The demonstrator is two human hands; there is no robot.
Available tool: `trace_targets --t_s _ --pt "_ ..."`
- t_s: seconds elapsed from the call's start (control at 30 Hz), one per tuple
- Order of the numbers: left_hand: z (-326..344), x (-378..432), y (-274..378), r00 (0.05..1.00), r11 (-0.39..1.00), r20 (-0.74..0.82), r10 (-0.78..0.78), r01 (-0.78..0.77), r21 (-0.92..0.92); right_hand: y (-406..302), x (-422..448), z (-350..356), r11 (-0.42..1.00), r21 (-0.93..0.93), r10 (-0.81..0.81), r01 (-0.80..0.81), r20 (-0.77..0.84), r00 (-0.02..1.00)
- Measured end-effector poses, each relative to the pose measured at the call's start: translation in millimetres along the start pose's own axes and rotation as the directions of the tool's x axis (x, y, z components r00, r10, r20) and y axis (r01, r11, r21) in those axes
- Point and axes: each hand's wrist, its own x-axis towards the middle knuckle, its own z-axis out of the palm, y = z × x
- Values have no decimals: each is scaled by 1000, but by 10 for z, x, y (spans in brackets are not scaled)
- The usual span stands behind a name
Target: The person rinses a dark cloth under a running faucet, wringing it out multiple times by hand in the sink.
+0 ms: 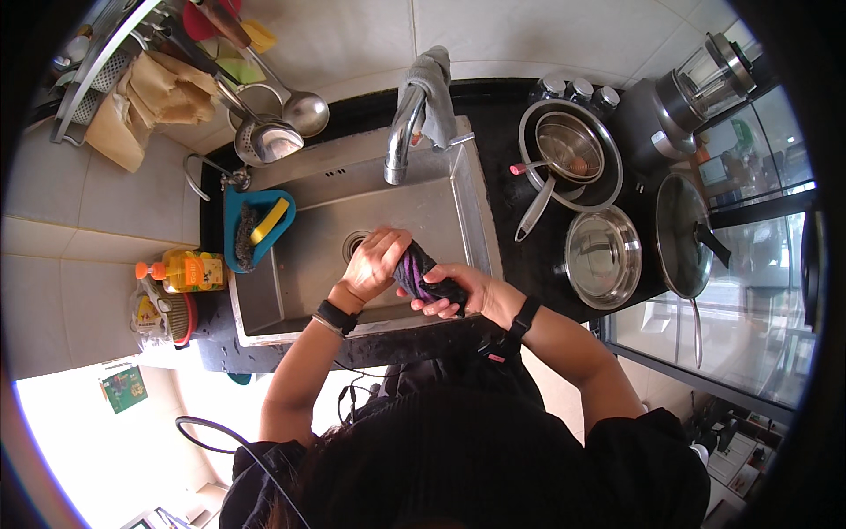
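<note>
Over the front part of a stainless steel sink, my two hands hold a bunched dark cloth with purple stripes. My left hand wraps the cloth's upper left end, knuckles up. Around its lower right end curl the fingers of my right hand, palm turned partly upward. The cloth looks twisted between them. Behind the hands stands a chrome faucet with a grey cloth draped over it. Part of the drain shows beside my left hand.
A blue corner caddy holds a yellow sponge and a scourer at the sink's left. An orange soap bottle stands near it. On the right counter are nested bowls with strainers, a steel basin and a lidded pan.
</note>
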Motion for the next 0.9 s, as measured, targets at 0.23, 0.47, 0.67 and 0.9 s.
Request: trace_targets --t_s 0.23,0.47,0.67,0.9 --pt "44 41 74 970 996 236 -63 75 -41 -74 -19 12 779 -591 -149 -209 -499 854" --pt "227 5 126 800 930 477 -364 345 129 -1 178 -203 77 -868 -620 -490 -427 658" --pt "448 -201 -12 605 743 549 -577 667 47 40 265 -290 -279 -719 -747 -637 -254 614" --pt "370 -200 -11 231 274 758 -610 959 -71 70 278 -320 -600 -582 -731 -549 120 671"
